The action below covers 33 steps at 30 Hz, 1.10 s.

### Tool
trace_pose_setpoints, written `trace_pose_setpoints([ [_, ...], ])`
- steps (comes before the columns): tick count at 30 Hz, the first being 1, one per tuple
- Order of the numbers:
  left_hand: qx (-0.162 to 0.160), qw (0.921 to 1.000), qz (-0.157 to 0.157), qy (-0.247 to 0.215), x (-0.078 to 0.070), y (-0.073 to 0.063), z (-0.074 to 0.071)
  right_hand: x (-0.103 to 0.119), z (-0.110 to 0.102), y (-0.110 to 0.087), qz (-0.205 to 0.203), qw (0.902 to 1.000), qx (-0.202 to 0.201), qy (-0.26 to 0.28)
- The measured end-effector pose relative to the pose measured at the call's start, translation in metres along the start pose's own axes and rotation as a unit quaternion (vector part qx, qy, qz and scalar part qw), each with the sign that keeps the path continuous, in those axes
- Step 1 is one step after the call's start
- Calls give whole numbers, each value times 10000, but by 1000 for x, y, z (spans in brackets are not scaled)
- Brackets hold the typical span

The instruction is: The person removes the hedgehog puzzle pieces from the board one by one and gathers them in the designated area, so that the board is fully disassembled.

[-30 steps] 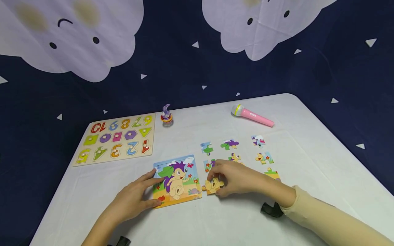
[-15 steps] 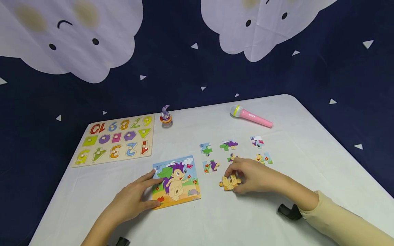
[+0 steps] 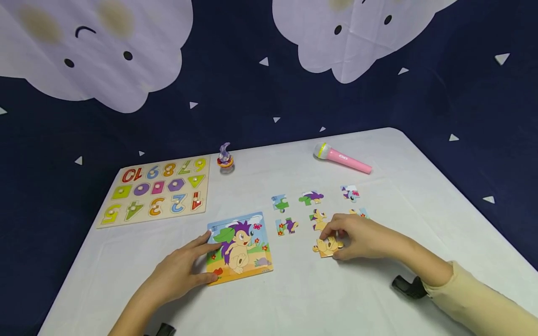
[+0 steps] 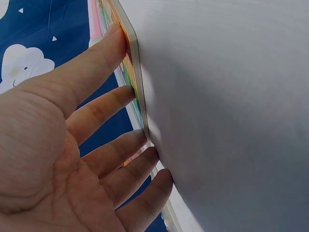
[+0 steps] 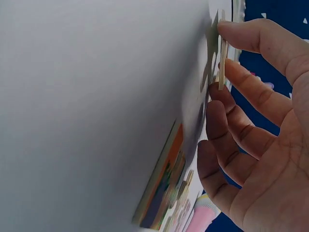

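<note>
My left hand (image 3: pixel 178 266) rests along the left side of a square hedgehog picture board (image 3: pixel 257 254), fingers spread, thumb and index finger on its face. The left wrist view shows the thumb (image 4: pixel 96 63) on the board's thin edge. My right hand (image 3: pixel 357 235) pinches a tan puzzle piece (image 3: pixel 328 247) between thumb and fingers, close over the tabletop. In the right wrist view that puzzle piece (image 5: pixel 222 67) appears edge-on, a little off the table with its shadow beside it. Just behind the hand lies a hedgehog-face puzzle piece (image 3: pixel 319 218).
Several loose pieces lie behind the right hand, among them a leaf piece (image 3: pixel 279 202) and a butterfly piece (image 3: pixel 350 192). A wooden number board (image 3: pixel 153 191) is at the back left. A purple figurine (image 3: pixel 225 156) and a pink toy microphone (image 3: pixel 344 158) stand farther back.
My right hand has carried the tan puzzle piece rightward, away from the picture board, uncovering the purple piece and the hedgehog-face piece behind it. My left hand has stayed on the board.
</note>
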<state>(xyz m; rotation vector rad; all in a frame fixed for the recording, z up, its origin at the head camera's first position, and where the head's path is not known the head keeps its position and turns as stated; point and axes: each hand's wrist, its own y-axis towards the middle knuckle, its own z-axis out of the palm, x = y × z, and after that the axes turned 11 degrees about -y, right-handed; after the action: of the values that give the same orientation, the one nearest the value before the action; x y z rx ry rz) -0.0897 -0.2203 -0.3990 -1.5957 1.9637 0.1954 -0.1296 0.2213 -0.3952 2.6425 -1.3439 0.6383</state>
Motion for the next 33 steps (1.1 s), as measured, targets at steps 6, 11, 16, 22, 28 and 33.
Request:
trace_pose_setpoints([
  [6,20,10000,-11,-7,-1,-1,-1,-6,0,-4,-43,9999,-89,17],
  [11,22,10000,-16,-5,-1,0,-1,-7,2,-4,-88,9998,-150,3],
  [16,23,10000,-4,7,-1,-1,-1,-8,4,-4,-107,9998,-188,4],
  [22,50,10000,-3,17,0,-1,-1,-9,5,-4,-88,9998,-163,-10],
  [28,43,10000,-9,-17,0,0,0,-10,4,-4,-61,9999,-104,-50],
  [33,27,10000,-28,-32,0,0,0,-10,3,-4,-61,9999,-66,-80],
])
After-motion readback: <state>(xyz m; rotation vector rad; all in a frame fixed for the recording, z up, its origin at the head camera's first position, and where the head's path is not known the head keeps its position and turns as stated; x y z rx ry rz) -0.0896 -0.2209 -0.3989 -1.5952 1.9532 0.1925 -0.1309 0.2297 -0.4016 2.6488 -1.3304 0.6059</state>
